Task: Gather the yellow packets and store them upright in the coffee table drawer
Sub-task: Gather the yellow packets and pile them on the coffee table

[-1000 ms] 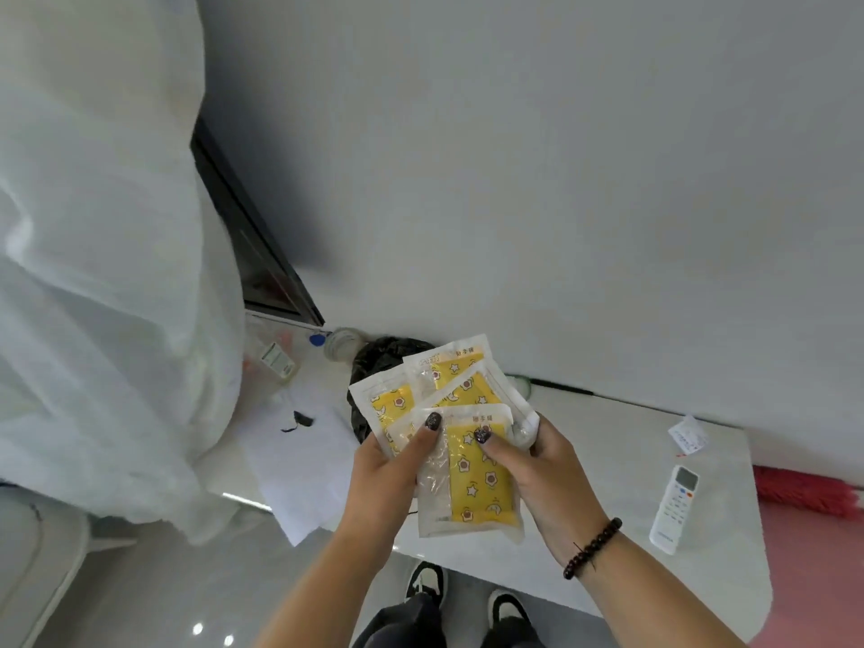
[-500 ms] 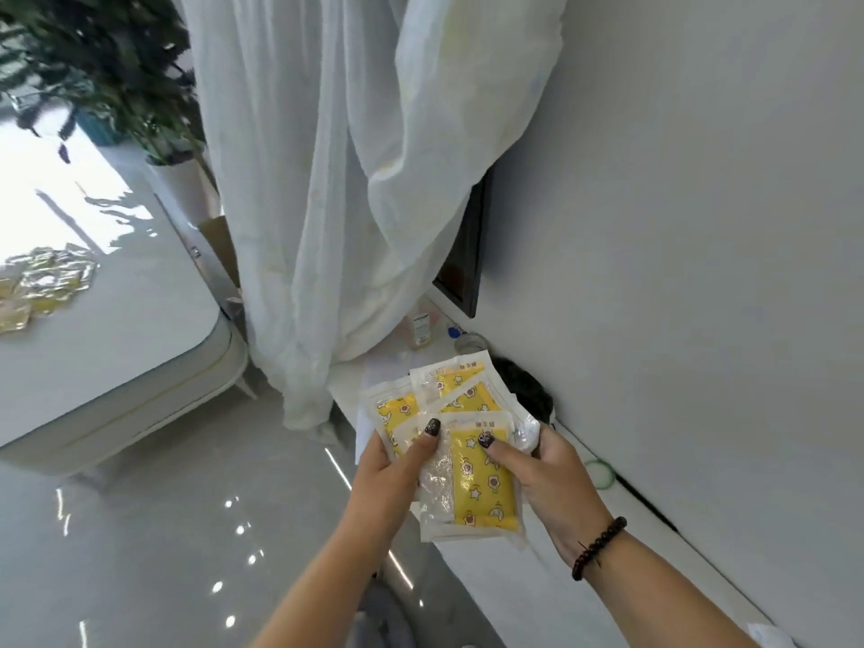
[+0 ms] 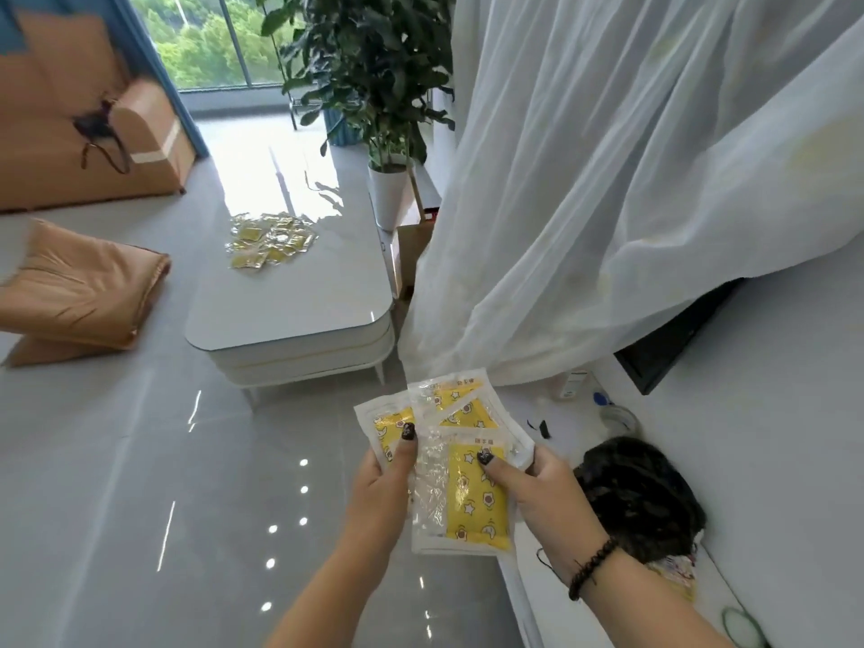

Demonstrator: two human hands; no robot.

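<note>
View had swung from wall to room | both hands (image 3: 451, 479) pinched fanned yellow packets (image 3: 472, 495), thumbs on top | more lay on bench (image 3: 299, 315) | light, slippery film; likely best gripped at edges.

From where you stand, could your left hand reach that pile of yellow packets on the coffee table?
Probably not: the left hand already grips packets, and the pile lies at the coffee table's far end, across open floor.

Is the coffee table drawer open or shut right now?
Shut, as far as visible: the coffee table shows flush fronts, nothing pulled out. Both hands hold packets.
</note>
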